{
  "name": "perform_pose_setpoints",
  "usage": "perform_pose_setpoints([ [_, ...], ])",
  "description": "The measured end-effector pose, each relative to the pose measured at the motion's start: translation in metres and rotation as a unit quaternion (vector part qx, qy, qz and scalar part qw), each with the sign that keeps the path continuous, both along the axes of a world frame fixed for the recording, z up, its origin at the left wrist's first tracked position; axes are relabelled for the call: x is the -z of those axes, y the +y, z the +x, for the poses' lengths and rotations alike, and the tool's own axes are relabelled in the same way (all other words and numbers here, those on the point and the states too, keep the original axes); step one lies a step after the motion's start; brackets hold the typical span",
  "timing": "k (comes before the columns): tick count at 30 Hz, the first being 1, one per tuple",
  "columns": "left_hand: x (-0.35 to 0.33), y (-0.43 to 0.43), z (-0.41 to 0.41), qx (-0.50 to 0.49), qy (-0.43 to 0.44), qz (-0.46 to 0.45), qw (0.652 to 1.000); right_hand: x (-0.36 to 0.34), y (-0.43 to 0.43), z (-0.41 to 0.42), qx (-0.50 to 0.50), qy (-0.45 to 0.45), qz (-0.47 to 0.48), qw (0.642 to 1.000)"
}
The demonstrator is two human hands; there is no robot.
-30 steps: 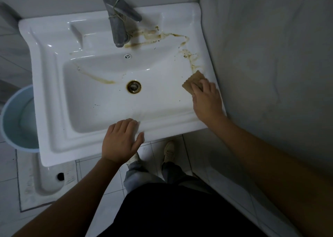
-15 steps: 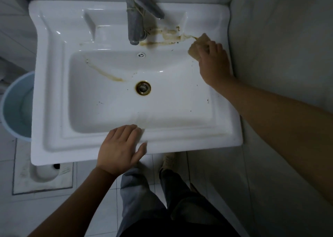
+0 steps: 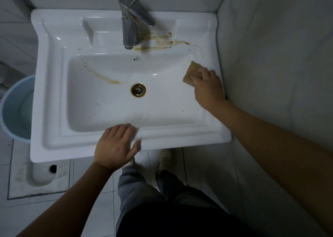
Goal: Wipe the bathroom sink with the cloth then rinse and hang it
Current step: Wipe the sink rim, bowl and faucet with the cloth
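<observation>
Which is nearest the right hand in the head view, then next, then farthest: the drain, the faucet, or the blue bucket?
From the right hand, which presses the cloth on the sink's right slope:
1. Drain, at the basin's centre, to the hand's left.
2. Faucet, on the back ledge, up and left.
3. Blue bucket, on the floor beyond the sink's left edge.
</observation>
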State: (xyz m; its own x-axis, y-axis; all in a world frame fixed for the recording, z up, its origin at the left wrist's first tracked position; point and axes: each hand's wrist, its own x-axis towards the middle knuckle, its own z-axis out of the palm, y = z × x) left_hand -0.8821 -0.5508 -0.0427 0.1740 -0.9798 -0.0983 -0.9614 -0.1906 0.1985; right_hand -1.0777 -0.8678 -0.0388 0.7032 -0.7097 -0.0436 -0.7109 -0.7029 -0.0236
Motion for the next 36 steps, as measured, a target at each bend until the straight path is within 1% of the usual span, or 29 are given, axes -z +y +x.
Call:
perform_pose_setpoints([
  [2, 0.000, 0.000, 0.000, 0.002, 0.003, -0.002, 1.000, 0.000, 0.012, -0.006, 0.012, -0.001, 0.009, 1.000],
  [6, 0.003, 0.001, 0.000, 0.000, 0.005, -0.012, 1.000, 0.002, 0.020, -0.003, 0.064, -0.031, 0.010, 0.997],
  [10, 0.004, 0.000, 0.001, -0.005, 0.009, -0.025, 1.000, 0.003, -0.006, 0.023, 0.095, -0.038, 0.003, 0.995],
  [15, 0.007, 0.001, 0.001, -0.002, 0.007, -0.022, 1.000, 0.009, -0.049, 0.068, 0.132, -0.086, -0.011, 0.987],
  [18, 0.010, 0.001, 0.001, 0.000, 0.004, -0.024, 1.000, 0.013, -0.061, 0.089, 0.132, -0.118, 0.000, 0.984],
  [21, 0.011, 0.000, 0.002, -0.002, 0.001, -0.034, 0.999, 0.016, -0.055, 0.113, 0.073, -0.147, 0.001, 0.986],
  [23, 0.011, 0.000, 0.001, -0.001, -0.003, -0.041, 0.999, 0.018, -0.042, 0.135, 0.027, -0.137, -0.010, 0.990],
  [26, 0.011, 0.000, 0.001, 0.001, -0.004, -0.055, 0.998, 0.019, -0.035, 0.166, 0.005, -0.125, -0.031, 0.992],
  [30, 0.008, -0.001, 0.001, -0.001, -0.004, -0.055, 0.998, 0.007, -0.050, 0.174, -0.053, -0.061, -0.046, 0.996],
  [36, 0.009, -0.001, 0.002, -0.001, 0.006, -0.027, 1.000, 0.001, -0.053, 0.149, -0.003, -0.023, -0.039, 0.999],
])
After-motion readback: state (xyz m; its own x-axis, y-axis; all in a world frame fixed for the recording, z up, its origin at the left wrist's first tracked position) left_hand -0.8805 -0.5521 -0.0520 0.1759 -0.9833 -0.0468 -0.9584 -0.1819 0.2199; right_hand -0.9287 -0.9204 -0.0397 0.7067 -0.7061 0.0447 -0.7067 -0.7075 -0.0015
